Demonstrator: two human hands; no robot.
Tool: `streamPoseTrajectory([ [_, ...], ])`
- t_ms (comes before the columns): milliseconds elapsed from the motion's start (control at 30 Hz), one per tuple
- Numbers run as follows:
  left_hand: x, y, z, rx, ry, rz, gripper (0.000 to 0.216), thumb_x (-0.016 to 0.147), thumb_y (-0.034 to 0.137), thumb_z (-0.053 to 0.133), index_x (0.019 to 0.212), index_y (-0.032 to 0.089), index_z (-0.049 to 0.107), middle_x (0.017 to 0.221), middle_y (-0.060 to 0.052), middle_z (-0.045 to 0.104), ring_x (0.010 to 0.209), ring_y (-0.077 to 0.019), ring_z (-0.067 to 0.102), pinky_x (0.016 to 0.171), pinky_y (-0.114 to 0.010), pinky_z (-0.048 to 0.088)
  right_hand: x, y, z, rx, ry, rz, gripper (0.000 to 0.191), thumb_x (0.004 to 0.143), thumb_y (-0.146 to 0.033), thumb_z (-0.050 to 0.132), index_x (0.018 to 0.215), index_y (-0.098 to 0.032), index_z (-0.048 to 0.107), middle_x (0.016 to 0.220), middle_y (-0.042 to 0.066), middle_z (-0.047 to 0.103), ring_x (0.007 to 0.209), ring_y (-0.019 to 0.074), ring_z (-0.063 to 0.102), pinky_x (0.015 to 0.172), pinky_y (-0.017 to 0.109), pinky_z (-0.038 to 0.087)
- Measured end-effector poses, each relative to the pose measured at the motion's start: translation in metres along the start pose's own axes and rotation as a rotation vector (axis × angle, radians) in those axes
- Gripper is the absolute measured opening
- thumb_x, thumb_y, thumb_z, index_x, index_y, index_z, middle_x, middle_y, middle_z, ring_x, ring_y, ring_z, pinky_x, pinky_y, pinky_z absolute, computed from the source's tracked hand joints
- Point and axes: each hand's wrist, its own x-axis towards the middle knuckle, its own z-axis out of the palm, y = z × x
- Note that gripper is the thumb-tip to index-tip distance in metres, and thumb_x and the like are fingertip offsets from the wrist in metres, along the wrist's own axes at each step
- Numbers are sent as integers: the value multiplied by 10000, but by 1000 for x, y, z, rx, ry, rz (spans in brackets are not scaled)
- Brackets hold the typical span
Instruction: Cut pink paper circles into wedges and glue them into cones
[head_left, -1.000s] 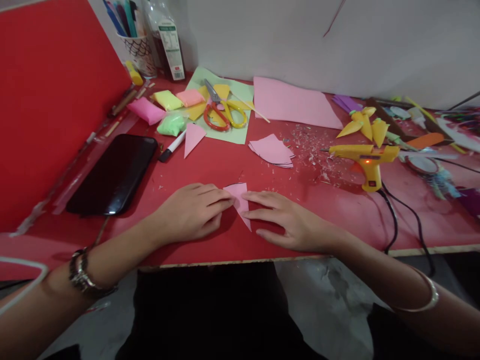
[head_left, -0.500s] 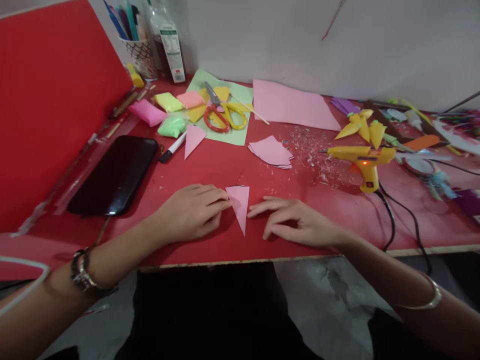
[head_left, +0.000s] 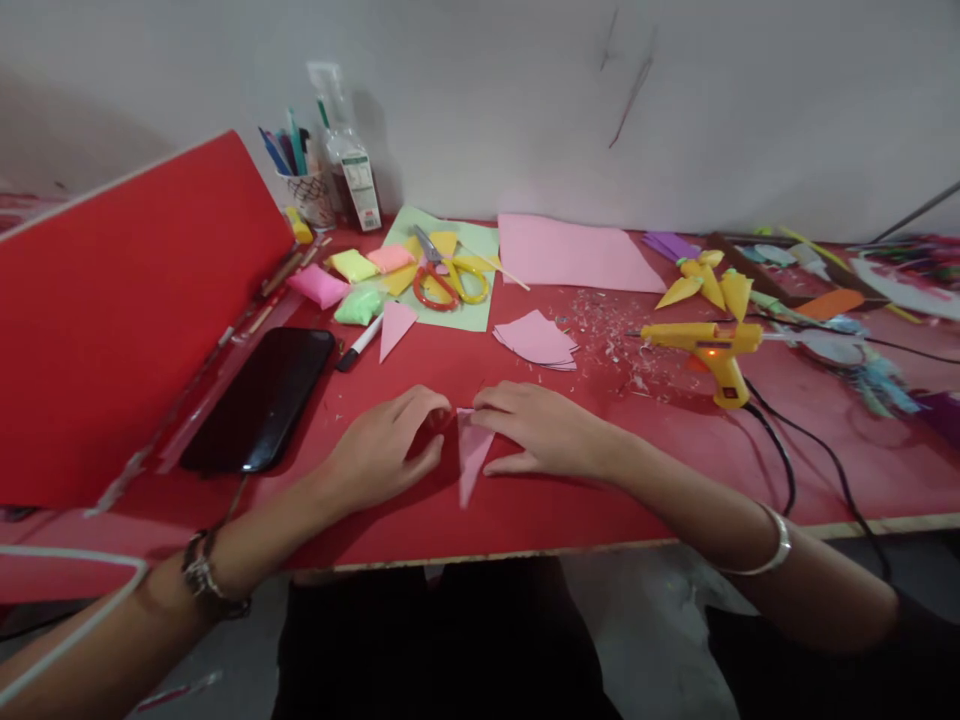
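A pink paper wedge (head_left: 471,460) lies on the red table just in front of me, its narrow tip toward me. My right hand (head_left: 540,428) reaches over from the right; its fingertips rest on the wedge's upper right part, with the thumb apart lower down. On the other side, my left hand (head_left: 394,440) is curved, thumb and fingers apart, holding nothing, close to the wedge's left edge. Farther back is a fanned stack of similar pink pieces (head_left: 534,338). Another pink wedge (head_left: 397,328) lies beside a marker (head_left: 360,345).
A yellow glue gun (head_left: 705,345) with its red light lit lies at right, its cord trailing off. Scissors (head_left: 439,285) rest on a green sheet (head_left: 469,318). A black phone (head_left: 259,400) lies at left. Behind stand a cup of pens (head_left: 309,200) and a bottle (head_left: 358,190).
My right hand has moved left onto the wedge's upper part. My left hand's fingers have come away from the wedge, which has turned slightly. The view has tilted up.
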Motion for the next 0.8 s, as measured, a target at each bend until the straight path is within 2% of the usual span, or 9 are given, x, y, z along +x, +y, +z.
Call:
streamPoseTrajectory([
  [133,3,7,-4,-131,-24,-178,273,830,287,364,1061,169,450,981,-80,586,789,-165,598,657,-294,482,3,0,-1,37,24,99,684,682,-426,666,1203,-24,481,1139,189,505,1024,273,480,862,376,432],
  [200,7,10,-7,-122,-60,-243,309,851,311,342,1104,165,444,1057,-100,568,862,-183,594,709,-321,484,3,1,1,75,40,124,668,674,-422,673,1192,-42,492,1134,171,501,1033,268,463,885,382,416],
  [333,18,14,-11,36,-242,-190,421,780,404,514,1108,141,488,1079,-121,559,974,-258,546,782,-378,461,5,4,5,164,109,168,566,727,-354,641,1196,-83,477,1123,135,516,1042,234,464,894,362,413],
  [400,23,16,-12,92,-305,-173,422,751,388,572,1079,127,518,1026,-115,573,934,-259,555,763,-369,460,6,7,6,187,144,173,524,754,-333,615,1193,-89,467,1121,128,530,1044,222,474,887,351,420],
  [467,26,19,-11,89,-327,-199,332,793,329,535,1053,122,538,970,-101,585,870,-231,574,724,-337,463,7,9,6,171,160,147,450,768,-306,597,1155,-101,493,1090,121,553,1012,211,499,856,338,439],
  [633,31,21,-7,62,-309,-190,219,813,234,491,977,107,563,889,-96,599,800,-216,581,681,-328,461,7,16,7,-63,163,28,197,824,-188,487,972,-115,595,949,115,617,841,206,568,726,340,470],
  [733,36,19,-5,-18,-252,-161,158,763,144,490,904,119,558,869,-86,611,808,-213,578,693,-335,462,5,20,8,-157,178,-6,215,859,-180,418,866,-106,619,854,119,635,757,206,578,686,356,466],
  [800,41,17,-3,-176,-193,-153,186,738,96,469,905,140,539,876,-66,621,802,-186,584,692,-311,467,4,23,7,-96,242,3,197,853,-198,435,856,-113,612,851,114,631,761,198,573,679,341,464],
])
